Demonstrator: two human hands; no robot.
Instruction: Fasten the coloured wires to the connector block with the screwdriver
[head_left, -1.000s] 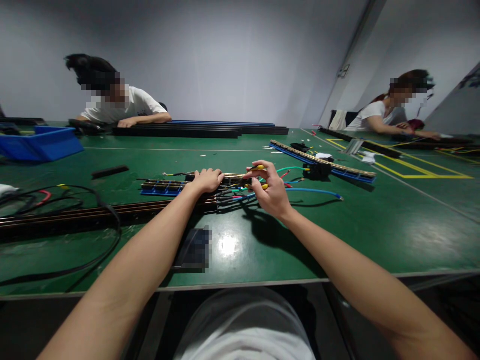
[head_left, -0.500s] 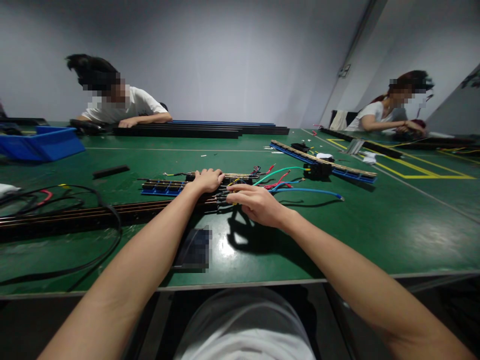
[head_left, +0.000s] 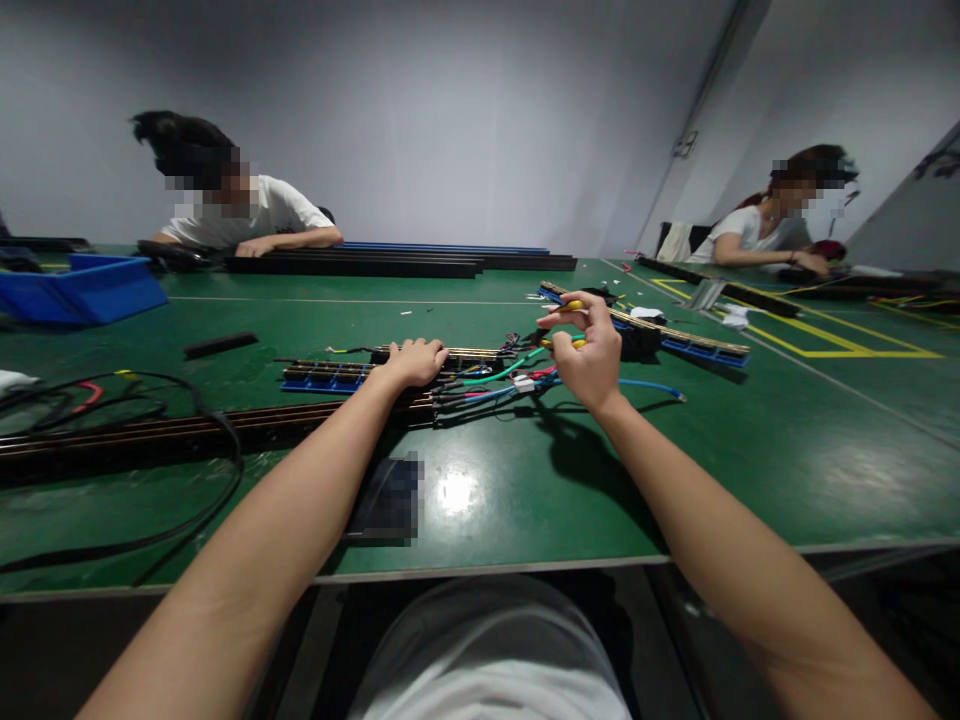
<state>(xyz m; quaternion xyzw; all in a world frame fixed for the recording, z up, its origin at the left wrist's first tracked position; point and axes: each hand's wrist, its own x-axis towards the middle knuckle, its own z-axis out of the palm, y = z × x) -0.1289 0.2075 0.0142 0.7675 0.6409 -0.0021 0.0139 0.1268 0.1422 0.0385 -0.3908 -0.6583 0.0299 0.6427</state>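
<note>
From the head view, the left hand (head_left: 416, 362) lies knuckles-up on the green table (head_left: 750, 450), fingers curled over the right end of the short strip (head_left: 322, 376). It pins the strip just behind the long black rail (head_left: 187, 432), where a bundle of coloured wires (head_left: 495, 377) fans out. The right hand (head_left: 589, 350) is raised off the table to the right of that bundle and clenched round a yellow-handled tool (head_left: 571, 306). The tool's working end is hidden by the fingers, so what kind it is cannot be told. The step in hand looks like work on the wire ends with the strip braced. Bringing the tool to one wire would call for a steady left hand and for picking that strand out cleanly from its neighbours. A blue bin (head_left: 82, 285) stands far left, and two co-workers (head_left: 247, 215) sit across the table.
</note>
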